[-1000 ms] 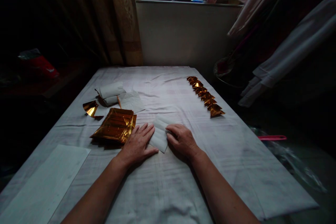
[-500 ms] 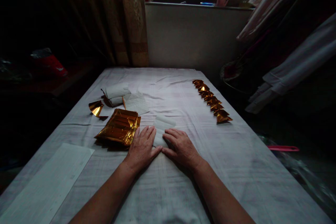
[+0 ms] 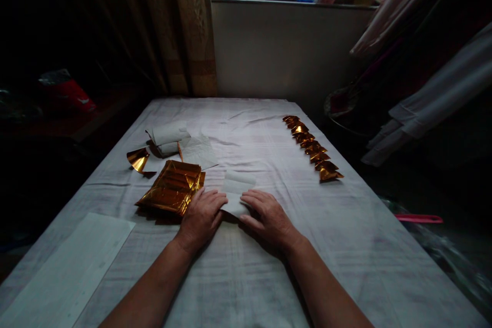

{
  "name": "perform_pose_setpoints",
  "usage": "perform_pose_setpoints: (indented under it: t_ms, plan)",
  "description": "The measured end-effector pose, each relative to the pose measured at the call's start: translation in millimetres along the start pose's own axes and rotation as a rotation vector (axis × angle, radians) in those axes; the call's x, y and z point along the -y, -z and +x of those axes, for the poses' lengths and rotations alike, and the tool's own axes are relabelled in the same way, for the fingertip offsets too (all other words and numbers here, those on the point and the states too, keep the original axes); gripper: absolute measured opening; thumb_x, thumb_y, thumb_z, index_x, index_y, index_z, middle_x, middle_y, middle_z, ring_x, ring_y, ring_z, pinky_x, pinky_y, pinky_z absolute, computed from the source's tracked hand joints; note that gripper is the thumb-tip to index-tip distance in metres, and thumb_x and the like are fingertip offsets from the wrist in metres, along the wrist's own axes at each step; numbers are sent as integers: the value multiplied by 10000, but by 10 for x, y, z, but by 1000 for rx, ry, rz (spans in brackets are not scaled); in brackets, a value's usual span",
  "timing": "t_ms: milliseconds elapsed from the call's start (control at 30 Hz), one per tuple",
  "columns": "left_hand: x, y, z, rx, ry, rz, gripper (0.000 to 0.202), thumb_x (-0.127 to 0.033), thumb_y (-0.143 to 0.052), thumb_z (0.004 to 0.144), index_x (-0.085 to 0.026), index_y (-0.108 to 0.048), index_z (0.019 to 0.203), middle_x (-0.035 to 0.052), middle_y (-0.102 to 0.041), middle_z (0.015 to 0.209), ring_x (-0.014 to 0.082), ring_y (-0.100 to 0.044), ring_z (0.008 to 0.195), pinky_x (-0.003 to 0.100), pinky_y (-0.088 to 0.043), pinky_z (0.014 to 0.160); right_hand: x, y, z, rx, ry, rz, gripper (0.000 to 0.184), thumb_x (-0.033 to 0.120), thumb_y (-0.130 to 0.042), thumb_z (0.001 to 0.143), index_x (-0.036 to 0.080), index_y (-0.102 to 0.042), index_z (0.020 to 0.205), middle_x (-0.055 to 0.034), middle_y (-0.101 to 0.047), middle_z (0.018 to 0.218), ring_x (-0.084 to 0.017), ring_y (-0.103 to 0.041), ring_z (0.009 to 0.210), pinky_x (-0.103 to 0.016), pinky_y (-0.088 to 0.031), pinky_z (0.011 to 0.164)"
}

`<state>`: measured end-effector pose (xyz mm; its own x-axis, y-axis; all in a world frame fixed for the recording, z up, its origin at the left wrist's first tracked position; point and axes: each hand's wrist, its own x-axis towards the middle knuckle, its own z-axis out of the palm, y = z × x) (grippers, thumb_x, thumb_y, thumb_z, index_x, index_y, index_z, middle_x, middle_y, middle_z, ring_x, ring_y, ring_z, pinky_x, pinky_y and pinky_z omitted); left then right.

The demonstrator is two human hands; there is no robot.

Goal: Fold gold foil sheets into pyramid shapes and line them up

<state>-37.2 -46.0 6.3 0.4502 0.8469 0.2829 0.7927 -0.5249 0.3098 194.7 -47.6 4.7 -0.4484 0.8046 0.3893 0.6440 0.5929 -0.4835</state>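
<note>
A small white sheet of paper (image 3: 236, 187) lies folded on the cloth-covered table (image 3: 346, 246) in front of me. My left hand (image 3: 202, 215) curls its fingers onto the sheet's left edge. My right hand (image 3: 267, 215) presses on its right edge, fingers bent. Both hands pinch the near part of the paper between them. Just left of my left hand sits a stack of gold foil sheets (image 3: 171, 189).
A row of several folded gold pieces (image 3: 313, 149) runs along the table's right side. White folded papers (image 3: 172, 139) and one gold curl (image 3: 137, 159) lie at the far left. A long white sheet (image 3: 69, 271) lies at the near left corner. Curtain, windowsill and hanging clothes surround the table.
My hands have closed in on the white paper: the flat fingers have curled and now pinch its near part, which is folded up smaller than before.
</note>
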Motion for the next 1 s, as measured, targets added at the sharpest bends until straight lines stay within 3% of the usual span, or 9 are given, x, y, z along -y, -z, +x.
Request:
perform_pose_setpoints:
  t_ms: [133, 300, 467, 600, 667, 733, 833, 933, 1000]
  plan:
    - [-28, 14, 24, -76, -15, -22, 233, -259, -463, 962, -232, -678, 1049, 47, -760, 1043, 235, -654, 1101, 487, -384, 1102, 1, 74, -20, 22, -40, 28, 555, 417, -763, 758, 189, -620, 1243, -135, -675, 1241, -276, -611, 1172, -431, -469, 1009]
    - [-131, 84, 43, -183, -81, -47, 245, -286, -445, 987, -213, -665, 907, 46, -742, 874, 196, -691, 865, 426, -484, 985, -2, 175, -26, -40, -183, 82, 202, 295, -554, 918, 229, -699, 1043, -60, -745, 987, -195, -673, 919, -326, -487, 849]
    - [-177, 68, 64, -231, -48, -88, 209, -297, -473, 982, -205, -626, 873, 31, -711, 781, 184, -665, 736, 339, -543, 773, 10, 159, -1, -36, -252, 72, 195, 295, -538, 923, 233, -721, 897, -29, -732, 825, -175, -648, 798, -286, -444, 765]
    - [-150, -14, 74, -265, 80, -89, 265, -337, -478, 984, -200, -568, 1192, 66, -734, 968, 207, -697, 840, 341, -558, 764, 59, 68, 47, -43, -424, -1, 224, 331, -531, 919, 219, -716, 862, -38, -722, 798, -175, -647, 769, -262, -420, 710]
    - [-147, -40, 75, -326, 96, -44, 458, -337, -486, 981, -182, -413, 1406, 127, -680, 1203, 237, -670, 1060, 383, -545, 900, 86, 35, 77, -49, -504, -56, 241, 338, -521, 923, 212, -709, 842, -43, -722, 789, -176, -652, 761, -257, -407, 691]
    - [-165, -50, 74, -356, 54, 22, 569, -319, -499, 973, -181, -310, 1491, 164, -537, 1420, 271, -518, 1314, 436, -459, 1060, 110, 20, 106, -42, -545, -100, 232, 335, -528, 919, 214, -708, 838, -40, -724, 786, -175, -656, 756, -253, -396, 680]
    - [-223, -52, 67, -229, -82, 96, 538, -310, -491, 971, -211, -369, 1485, 123, -430, 1531, 289, -311, 1463, 489, -311, 1177, 136, 22, 136, -37, -555, -151, 217, 322, -535, 913, 216, -707, 832, -38, -730, 791, -174, -657, 753, -250, -387, 670]
    - [-276, -69, 56, -6, -200, 118, 531, -404, -471, 978, -188, -432, 1461, 100, -484, 1501, 291, -338, 1448, 510, -245, 1203, 146, 21, 144, -51, -548, -165, 203, 301, -532, 907, 216, -709, 858, -41, -737, 815, -175, -661, 764, -249, -394, 676]
    - [-292, -85, 52, 89, -205, 120, 585, -481, -463, 972, -166, -431, 1464, 102, -497, 1492, 292, -374, 1427, 518, -222, 1208, 145, 12, 141, -73, -546, -154, 192, 288, -540, 895, 220, -714, 938, -37, -741, 836, -176, -665, 768, -250, -405, 684]
